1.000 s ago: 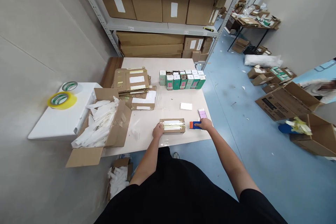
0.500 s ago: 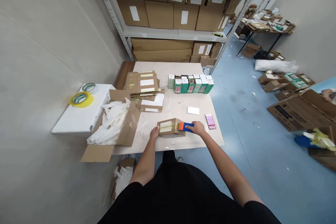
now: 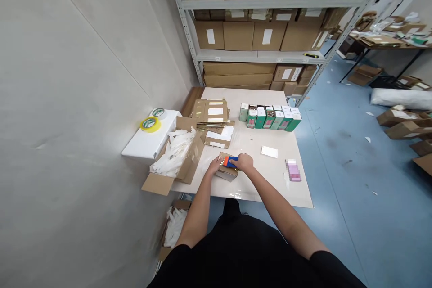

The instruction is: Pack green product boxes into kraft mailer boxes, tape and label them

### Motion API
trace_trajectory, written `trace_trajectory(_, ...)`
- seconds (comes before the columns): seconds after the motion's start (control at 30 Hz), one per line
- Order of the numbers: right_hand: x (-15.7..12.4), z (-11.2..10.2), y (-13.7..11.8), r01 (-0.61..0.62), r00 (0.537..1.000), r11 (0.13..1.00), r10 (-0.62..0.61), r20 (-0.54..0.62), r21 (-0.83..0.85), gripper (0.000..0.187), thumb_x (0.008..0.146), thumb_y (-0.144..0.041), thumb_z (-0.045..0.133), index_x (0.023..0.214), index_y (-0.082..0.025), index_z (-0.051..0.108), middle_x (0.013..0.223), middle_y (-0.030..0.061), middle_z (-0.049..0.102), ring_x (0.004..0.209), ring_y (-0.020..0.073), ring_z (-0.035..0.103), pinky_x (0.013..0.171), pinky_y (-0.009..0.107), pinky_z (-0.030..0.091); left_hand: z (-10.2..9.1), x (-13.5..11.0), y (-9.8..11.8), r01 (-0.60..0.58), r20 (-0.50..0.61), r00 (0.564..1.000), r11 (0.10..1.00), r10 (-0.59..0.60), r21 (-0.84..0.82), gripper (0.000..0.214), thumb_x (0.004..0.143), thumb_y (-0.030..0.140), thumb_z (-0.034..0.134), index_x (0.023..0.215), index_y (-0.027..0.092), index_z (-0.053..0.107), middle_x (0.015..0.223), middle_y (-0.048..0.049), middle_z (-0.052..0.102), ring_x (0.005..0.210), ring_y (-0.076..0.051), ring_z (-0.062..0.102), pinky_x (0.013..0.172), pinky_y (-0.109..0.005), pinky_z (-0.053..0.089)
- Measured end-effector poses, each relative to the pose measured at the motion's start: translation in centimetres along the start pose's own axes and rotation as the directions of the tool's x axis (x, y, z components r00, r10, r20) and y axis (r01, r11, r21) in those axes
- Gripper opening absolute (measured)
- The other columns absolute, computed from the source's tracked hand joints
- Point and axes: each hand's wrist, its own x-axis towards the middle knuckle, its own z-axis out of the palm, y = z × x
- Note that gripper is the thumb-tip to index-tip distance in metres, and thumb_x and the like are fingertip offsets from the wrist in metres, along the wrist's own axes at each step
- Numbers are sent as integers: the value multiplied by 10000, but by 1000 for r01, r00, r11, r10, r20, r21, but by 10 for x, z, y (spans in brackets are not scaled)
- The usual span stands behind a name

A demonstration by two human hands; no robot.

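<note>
A small cardboard box (image 3: 227,174) lies near the front edge of the table. My right hand (image 3: 244,162) is closed round the handle of a blue and orange tape dispenser (image 3: 232,162), whose orange end rests over the top of the box. At the box's left end, my left hand (image 3: 214,165) grips it, fingers close to the dispenser's orange head. The dispenser and both hands hide much of the box's top. To the right lie a white card or flat box (image 3: 269,151) and a pink item (image 3: 293,171), partly blurred.
Flattened cardboard boxes (image 3: 211,112) are stacked at the back left of the table (image 3: 249,94). Several green and white cartons (image 3: 269,119) stand in rows at the back right. An open box of white paper strips (image 3: 193,162) and tape rolls (image 3: 150,124) are at left. Shelving (image 3: 256,56) stands behind.
The tape dispenser has moved left across the box, toward my left hand. The box now sits turned at a different angle. My view has swung left.
</note>
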Motion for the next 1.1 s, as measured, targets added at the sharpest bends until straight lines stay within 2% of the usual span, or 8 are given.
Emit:
trace_trajectory(0.2, 5, 3, 6, -11, 1000, 1000, 11, 1, 28, 621, 880, -698, 654, 1128, -139, 762, 1145, 197, 766, 1061, 295, 738, 796, 306, 533, 8, 2, 3, 41, -50, 998, 994, -36, 99, 560, 1038, 561, 426, 1356, 186, 693, 1343, -114, 725, 1272, -300, 654, 1083, -379, 476)
trace_trajectory(0.33, 3, -1, 26, -43, 999, 999, 44, -22, 29, 587, 883, -674, 657, 1111, -143, 763, 1117, 187, 774, 1059, 298, 742, 791, 303, 536, 31, 6, 9, 28, -54, 998, 990, -21, 137, 537, 1040, 543, 430, 1342, 195, 706, 1300, -115, 747, 1236, -309, 673, 1054, -382, 489)
trace_trajectory(0.43, -3, -9, 48, -77, 996, 997, 77, -35, 13, 544, 878, -631, 682, 1106, -144, 761, 1111, 184, 775, 1065, 300, 742, 798, 304, 539, 64, 8, 12, 51, -24, 998, 994, -49, 94, 527, 1051, 503, 415, 1313, 165, 722, 1290, -130, 749, 1231, -301, 677, 1046, -371, 497)
trace_trajectory(0.63, -20, -35, 115, -180, 983, 984, 179, -29, -19, 512, 841, -580, 752, 1120, -151, 757, 1137, 181, 773, 1069, 300, 744, 792, 297, 537, 152, 6, 20, 26, 61, 998, 1000, -27, 12, 549, 1045, 546, 416, 1385, 205, 680, 1331, -109, 732, 1251, -286, 667, 1062, -374, 493)
trace_trajectory(0.73, -28, -39, 143, -225, 974, 974, 225, -17, -10, 536, 842, -611, 742, 1121, -153, 756, 1143, 182, 772, 1056, 299, 747, 769, 295, 533, 181, 3, 25, 8, 95, 995, 1000, -8, -4, 580, 1046, 573, 385, 1410, 213, 658, 1322, -107, 737, 1223, -283, 680, 1047, -374, 501)
trace_trajectory(0.87, -35, -34, 156, -203, 978, 979, 203, -45, -16, 586, 849, -658, 713, 1116, -137, 752, 1150, 187, 769, 1066, 300, 740, 764, 291, 523, 191, -1, 30, 3, 67, 998, 1000, -4, 2, 620, 1040, 611, 362, 1431, 214, 634, 1317, -117, 737, 1204, -290, 691, 1026, -388, 516)
trace_trajectory(1.0, -37, -32, 162, -193, 980, 981, 193, -53, -5, 594, 845, -691, 696, 1063, -142, 758, 1088, 180, 778, 1006, 291, 748, 712, 284, 502, 183, -4, 37, -13, 55, 998, 997, 8, 82, 571, 1040, 578, 402, 1387, 200, 653, 1307, -129, 737, 1219, -295, 681, 1054, -393, 499)
trace_trajectory(1.1, -41, -34, 181, -228, 973, 974, 227, -49, -7, 591, 813, -704, 721, 1009, -148, 761, 1022, 173, 779, 931, 280, 750, 669, 277, 480, 178, -6, 38, -16, 54, 999, 990, 8, 142, 506, 1052, 525, 403, 1322, 193, 672, 1284, -131, 743, 1210, -291, 679, 1060, -387, 492)
